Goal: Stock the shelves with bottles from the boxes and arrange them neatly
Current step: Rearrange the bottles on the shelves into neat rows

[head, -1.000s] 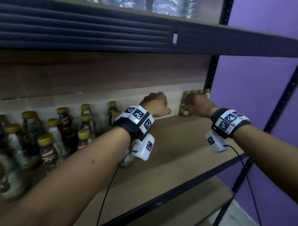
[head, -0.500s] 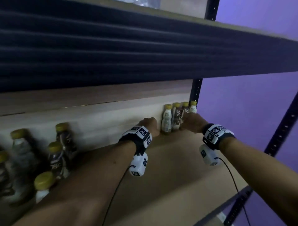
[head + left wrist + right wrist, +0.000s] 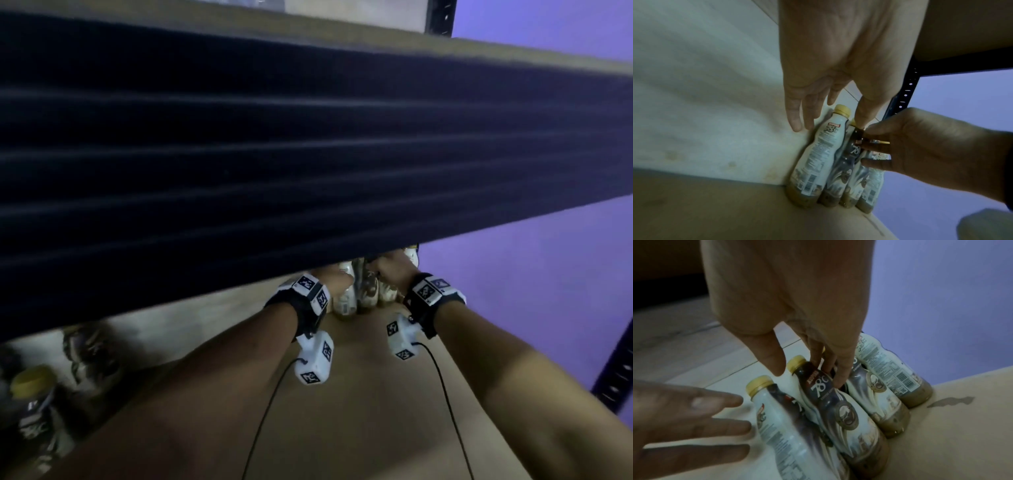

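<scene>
Four bottles [image 3: 838, 410] stand upright in a tight row at the back right corner of the shelf [image 3: 359, 411], against the rear wall. The right hand [image 3: 789, 305] is nearer — its fingertips [image 3: 838, 378] reach down between the bottle necks, gripping nothing. The left hand [image 3: 830, 56] waits with straight fingers beside the leftmost bottle [image 3: 818, 157], ready to press the row rightward.

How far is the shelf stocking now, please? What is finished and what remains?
Done: a row of four bottles stands upright at the back right corner of the shelf. In hand: the right hand has fingers between the bottle necks, and the left hand lies open by the leftmost bottle, aligning them. Left: much bare shelf board in front; the boxes are out of view.
</scene>
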The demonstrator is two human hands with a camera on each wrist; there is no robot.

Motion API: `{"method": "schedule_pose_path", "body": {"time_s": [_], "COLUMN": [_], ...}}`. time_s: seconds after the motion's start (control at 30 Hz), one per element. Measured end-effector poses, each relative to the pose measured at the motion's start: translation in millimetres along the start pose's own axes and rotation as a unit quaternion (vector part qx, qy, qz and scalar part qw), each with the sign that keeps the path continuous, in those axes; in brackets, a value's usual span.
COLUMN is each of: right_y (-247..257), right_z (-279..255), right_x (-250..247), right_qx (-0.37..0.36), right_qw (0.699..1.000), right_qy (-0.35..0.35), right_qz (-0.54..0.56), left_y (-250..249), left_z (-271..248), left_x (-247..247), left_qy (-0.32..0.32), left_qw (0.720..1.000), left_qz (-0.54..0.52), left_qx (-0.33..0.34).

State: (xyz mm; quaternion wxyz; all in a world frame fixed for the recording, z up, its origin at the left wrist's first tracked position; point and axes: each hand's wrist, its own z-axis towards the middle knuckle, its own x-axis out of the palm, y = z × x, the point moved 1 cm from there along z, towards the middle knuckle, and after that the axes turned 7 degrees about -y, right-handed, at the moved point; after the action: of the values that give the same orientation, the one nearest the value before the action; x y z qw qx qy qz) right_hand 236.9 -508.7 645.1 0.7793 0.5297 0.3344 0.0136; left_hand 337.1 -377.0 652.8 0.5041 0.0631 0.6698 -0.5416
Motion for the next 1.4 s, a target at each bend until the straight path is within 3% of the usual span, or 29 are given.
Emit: {"method": "schedule_pose_path", "body": {"time_s": [0.17, 0.37, 0.47, 0.63, 0.9, 1.07, 1.17, 1.4], "right_y": [-5.5, -9.3, -3.7, 12.6, 60.8, 89.0, 102.2, 123.1], "right_z": [-5.1, -30.5, -43.2, -60.5, -86.2, -97.4, -98.8, -98.4], "right_x": [12.8, 31.2, 34.6, 47.4, 95.5, 130.2, 145.1, 173.8], "right_qx": [-0.058, -0.113, -0.155, -0.17, -0.189, -0.194, -0.187, -0.168], "right_qw": [0.984, 0.973, 0.962, 0.97, 0.97, 0.967, 0.97, 0.976], "right_qy": [-0.001, 0.002, -0.012, -0.016, 0.086, 0.109, 0.107, 0.122], "right_qz": [-0.166, -0.202, -0.224, -0.175, -0.124, -0.123, -0.112, -0.069], "left_y": [2.2, 30.6, 45.6, 64.8, 116.2, 150.9, 172.7, 204.8], "left_z": [8.8, 7.3, 4.6, -21.7, -76.4, -103.5, -113.0, -128.3], "left_x": [11.4, 21.7, 20.2, 11.2, -48.1, -89.0, -101.5, -122.0], "left_qy": [-0.013, -0.12, -0.148, -0.245, -0.348, -0.409, -0.417, -0.409], "left_qw": [0.997, 0.962, 0.968, 0.944, 0.907, 0.868, 0.851, 0.859], "left_qz": [-0.08, -0.242, -0.204, -0.219, -0.216, -0.235, -0.267, -0.261], "left_qx": [0.004, -0.03, 0.0, -0.014, -0.102, -0.157, -0.173, -0.164]}}
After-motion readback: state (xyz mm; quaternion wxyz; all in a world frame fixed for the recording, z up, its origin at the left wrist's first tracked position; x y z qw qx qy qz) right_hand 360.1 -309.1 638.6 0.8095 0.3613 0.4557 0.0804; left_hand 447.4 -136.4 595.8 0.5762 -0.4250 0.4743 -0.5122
